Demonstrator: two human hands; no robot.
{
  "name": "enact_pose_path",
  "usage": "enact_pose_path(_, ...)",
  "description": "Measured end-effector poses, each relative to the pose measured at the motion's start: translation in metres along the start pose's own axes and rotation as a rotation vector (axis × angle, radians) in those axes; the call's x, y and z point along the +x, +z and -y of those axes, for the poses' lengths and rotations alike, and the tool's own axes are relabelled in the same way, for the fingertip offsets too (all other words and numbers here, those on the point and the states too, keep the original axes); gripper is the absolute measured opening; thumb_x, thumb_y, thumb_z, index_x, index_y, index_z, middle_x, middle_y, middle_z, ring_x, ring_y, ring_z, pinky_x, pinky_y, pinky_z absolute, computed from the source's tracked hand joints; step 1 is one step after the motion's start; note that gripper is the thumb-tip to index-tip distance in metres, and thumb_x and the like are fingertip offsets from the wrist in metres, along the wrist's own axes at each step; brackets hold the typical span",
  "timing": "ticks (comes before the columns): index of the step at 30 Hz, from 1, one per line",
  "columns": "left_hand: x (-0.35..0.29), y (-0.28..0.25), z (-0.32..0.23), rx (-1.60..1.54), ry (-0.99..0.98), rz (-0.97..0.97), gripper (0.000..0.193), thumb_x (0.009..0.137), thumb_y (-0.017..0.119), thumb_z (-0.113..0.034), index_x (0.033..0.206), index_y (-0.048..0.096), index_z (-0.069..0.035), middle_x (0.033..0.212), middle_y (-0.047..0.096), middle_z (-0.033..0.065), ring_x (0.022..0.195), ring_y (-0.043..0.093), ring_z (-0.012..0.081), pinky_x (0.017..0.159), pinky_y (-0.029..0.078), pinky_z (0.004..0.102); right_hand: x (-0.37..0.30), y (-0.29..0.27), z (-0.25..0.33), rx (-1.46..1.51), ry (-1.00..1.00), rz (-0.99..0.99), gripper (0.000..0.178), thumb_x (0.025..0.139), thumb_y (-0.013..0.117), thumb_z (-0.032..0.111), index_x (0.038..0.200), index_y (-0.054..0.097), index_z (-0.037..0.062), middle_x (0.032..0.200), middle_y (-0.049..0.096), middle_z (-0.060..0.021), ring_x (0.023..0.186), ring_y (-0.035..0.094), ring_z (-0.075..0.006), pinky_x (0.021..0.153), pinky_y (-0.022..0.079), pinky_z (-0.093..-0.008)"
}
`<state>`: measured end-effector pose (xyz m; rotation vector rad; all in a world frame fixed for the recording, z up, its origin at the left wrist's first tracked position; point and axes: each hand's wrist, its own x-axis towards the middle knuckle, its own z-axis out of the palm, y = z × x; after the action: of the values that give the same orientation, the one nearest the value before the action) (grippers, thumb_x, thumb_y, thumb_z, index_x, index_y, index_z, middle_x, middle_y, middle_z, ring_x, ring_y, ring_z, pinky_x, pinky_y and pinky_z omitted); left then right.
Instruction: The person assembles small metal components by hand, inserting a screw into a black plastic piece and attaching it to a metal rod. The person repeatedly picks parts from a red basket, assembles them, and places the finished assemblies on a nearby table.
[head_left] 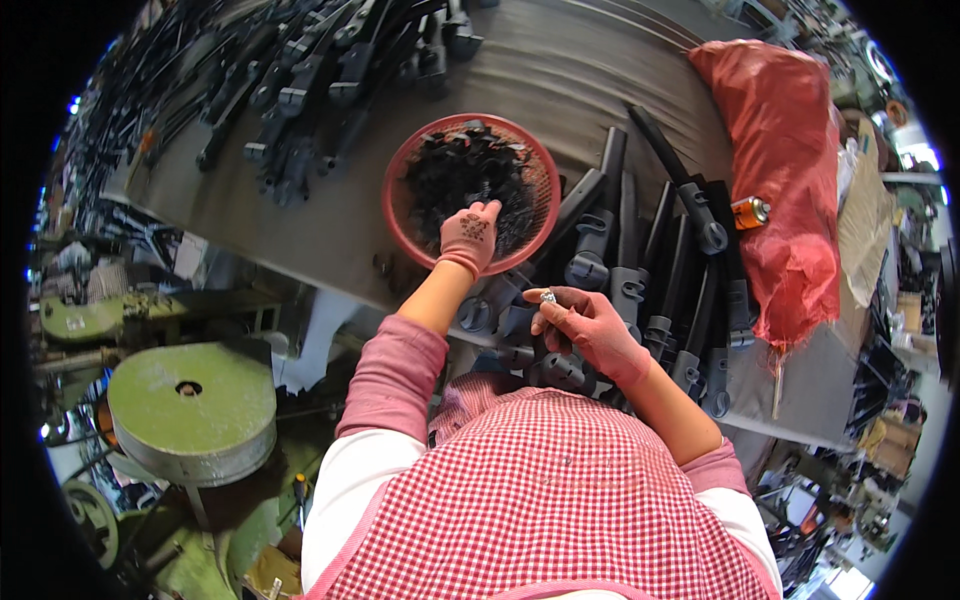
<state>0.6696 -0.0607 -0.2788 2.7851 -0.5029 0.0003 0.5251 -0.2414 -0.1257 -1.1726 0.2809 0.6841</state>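
Observation:
My left hand (pixel 468 238), in a pink glove with a dark print on its back, reaches into a round red plastic basket (pixel 393 205). Its fingers are bent together at a heap of small black pieces (pixel 450 170); whatever is between them is hidden. Nearer to my body, my right hand (pixel 600 335), gloved in pink, pinches a small shiny silver metal piece (pixel 547 297) between thumb and forefinger. Just beyond and beside it lie several black tubes with dark grey plastic joints (pixel 628 285), side by side on the table.
More black tubular parts (pixel 290 95) are piled across the table's far left. A red woven sack (pixel 785 170) lies at the right, with an orange battery-like cylinder (pixel 750 212) against it. Below the table's left edge stands a machine with a round green top (pixel 190 395).

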Motion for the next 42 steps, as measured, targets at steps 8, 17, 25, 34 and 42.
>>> enact_pose_path(8,0.008,0.028,0.027,-0.252,-0.088,0.188,0.019,0.089,0.066,-0.017,0.108,0.066,-0.018,0.093,0.07,0.007,0.073,0.067,0.0212,0.061,0.052,0.0334,-0.04,-0.044,-0.005,0.071,-0.093,-0.217,0.034,0.1,0.059,0.025,0.123,0.063,-0.0002,0.089,0.07,-0.0017,0.066,0.06,-0.0039,0.057,0.045,-0.0181)
enact_pose_path(17,-0.009,-0.022,-0.008,-2.273,-0.957,0.095,0.009,0.099,0.059,-0.021,0.104,0.059,-0.014,0.094,0.065,0.0089,0.083,0.065,0.0198,0.07,0.057,0.0365,-0.04,-0.04,0.004,0.031,-0.136,-0.176,0.025,0.094,0.069,0.022,0.11,0.07,0.0023,0.086,0.071,-0.0028,0.069,0.059,-0.0063,0.059,0.044,-0.0203)
enact_pose_path(25,-0.098,-0.12,-0.104,-2.19,-0.289,0.395,0.026,0.103,0.051,-0.027,0.12,0.06,-0.009,0.113,0.066,0.0091,0.106,0.064,0.0248,0.093,0.052,0.044,-0.048,-0.036,0.007,0.284,-0.253,0.09,0.027,0.096,0.064,0.032,0.105,0.068,0.0076,0.092,0.067,-0.0009,0.078,0.059,-0.0067,0.066,0.046,-0.0219)
enact_pose_path(34,-0.101,-0.115,-0.152,-0.449,0.345,-0.192,0.02,0.092,0.055,-0.003,0.112,0.057,0.0,0.099,0.056,0.0158,0.091,0.057,0.0299,0.081,0.048,0.0377,0.008,-0.022,-0.01,0.708,-0.265,-0.173,0.012,0.094,0.054,0.021,0.088,0.059,0.0123,0.074,0.061,-0.005,0.062,0.059,-0.0205,0.056,0.053,-0.0374)
enact_pose_path(42,-0.115,-0.136,-0.207,-0.195,0.363,-0.174,0.017,0.087,0.061,-0.011,0.102,0.064,-0.005,0.088,0.056,0.0163,0.082,0.059,0.0371,0.069,0.048,0.0443,0.054,-0.053,-0.054,1.334,-0.142,0.738,0.021,0.098,0.041,0.022,0.093,0.059,0.0133,0.094,0.066,-0.005,0.091,0.059,-0.0203,0.089,0.045,-0.036)
